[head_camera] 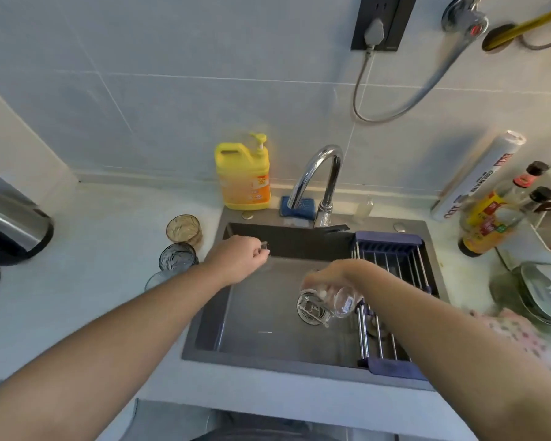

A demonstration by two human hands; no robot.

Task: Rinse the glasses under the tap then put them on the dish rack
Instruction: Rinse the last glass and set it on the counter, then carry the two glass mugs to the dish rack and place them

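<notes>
My right hand (pixel 334 275) grips a clear glass (pixel 337 302), tilted on its side low over the sink (pixel 268 332), just above the drain (pixel 310 310). My left hand (pixel 240 257) hovers over the sink's back left corner with its fingers curled, pinching a small metal piece (pixel 265 246). The chrome tap (pixel 323 179) arches over the back rim; I see no water running. A dish rack (pixel 392 259) of steel rods with blue ends spans the sink's right side. On the left counter stand an amber glass (pixel 183 230), a dark grey glass (pixel 177 257) and a clear glass (pixel 156 278) partly hidden by my forearm.
A yellow soap bottle (pixel 242 176) and a blue sponge (pixel 296 206) sit behind the sink. Sauce bottles (pixel 493 218), a foil roll (pixel 481 176), stacked plates (pixel 541 294) and a pink cloth (pixel 516 332) crowd the right counter. A kettle (pixel 10 224) stands far left.
</notes>
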